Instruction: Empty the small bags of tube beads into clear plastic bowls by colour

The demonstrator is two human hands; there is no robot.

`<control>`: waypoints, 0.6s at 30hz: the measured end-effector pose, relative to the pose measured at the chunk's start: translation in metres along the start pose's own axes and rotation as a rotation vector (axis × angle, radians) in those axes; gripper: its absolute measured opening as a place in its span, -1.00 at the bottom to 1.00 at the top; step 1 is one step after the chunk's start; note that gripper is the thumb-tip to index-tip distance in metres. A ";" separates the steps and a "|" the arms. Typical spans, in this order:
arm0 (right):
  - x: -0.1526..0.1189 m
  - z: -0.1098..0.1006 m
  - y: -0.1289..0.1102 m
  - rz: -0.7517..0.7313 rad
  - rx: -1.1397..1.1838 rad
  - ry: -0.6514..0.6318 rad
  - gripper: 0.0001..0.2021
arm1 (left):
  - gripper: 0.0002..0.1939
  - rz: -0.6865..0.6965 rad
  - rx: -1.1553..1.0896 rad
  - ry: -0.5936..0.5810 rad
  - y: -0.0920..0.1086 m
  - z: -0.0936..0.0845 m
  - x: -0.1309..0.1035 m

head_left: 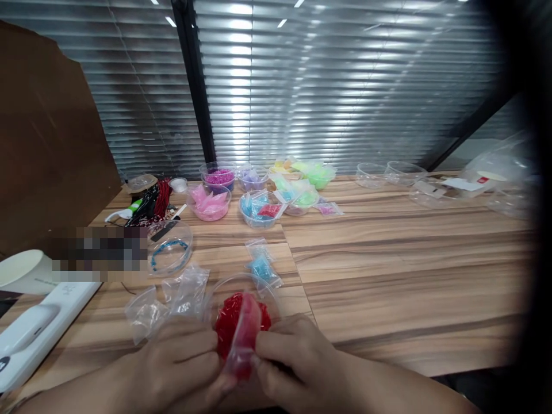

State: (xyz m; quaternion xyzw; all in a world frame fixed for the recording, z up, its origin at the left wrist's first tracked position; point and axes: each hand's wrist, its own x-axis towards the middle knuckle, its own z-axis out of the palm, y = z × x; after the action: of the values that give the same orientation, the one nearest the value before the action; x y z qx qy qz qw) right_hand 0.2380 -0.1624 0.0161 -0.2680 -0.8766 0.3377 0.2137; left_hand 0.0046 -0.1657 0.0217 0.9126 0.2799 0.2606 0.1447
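We hold one small clear bag of red beads (244,339) between our two hands at the near edge of the wooden table (388,270): our left hand (181,362) pinches its left side and our right hand (297,359) pinches its right side, fingers curled in on the plastic. Just behind the bag sits one clear round bowl of red beads (233,313), partly hidden by it. To the left of our left hand lie two or three empty clear bags (172,302), crumpled together so that we cannot count them surely. Beyond the red bowl lies one small bag of blue beads (262,265), and left of that one clear dish holding a blue ring (169,248). Farther back we count about six bowls of coloured beads and bags: pink (209,202), magenta (218,176), lilac (252,178), blue (260,208), and green (317,172) among them. Well apart on the right stand two empty clear bowls (388,173).
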 end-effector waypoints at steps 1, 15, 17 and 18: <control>0.002 -0.001 -0.002 0.014 0.025 -0.009 -0.78 | -0.72 0.051 0.065 0.065 -0.002 0.001 0.000; 0.009 0.005 0.024 0.180 0.061 0.107 -0.79 | -0.71 0.230 0.424 0.068 -0.042 0.009 -0.002; 0.007 0.005 0.028 0.182 0.015 0.162 -0.82 | -0.66 0.187 0.471 0.036 -0.046 0.003 -0.001; 0.006 0.005 0.029 0.174 -0.008 0.206 -0.83 | -0.63 0.169 0.483 0.002 -0.048 0.000 0.001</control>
State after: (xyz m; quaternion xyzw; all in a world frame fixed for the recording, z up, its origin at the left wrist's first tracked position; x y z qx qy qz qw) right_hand 0.2398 -0.1426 -0.0062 -0.3771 -0.8248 0.3223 0.2713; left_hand -0.0157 -0.1270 0.0022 0.9405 0.2570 0.1983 -0.0999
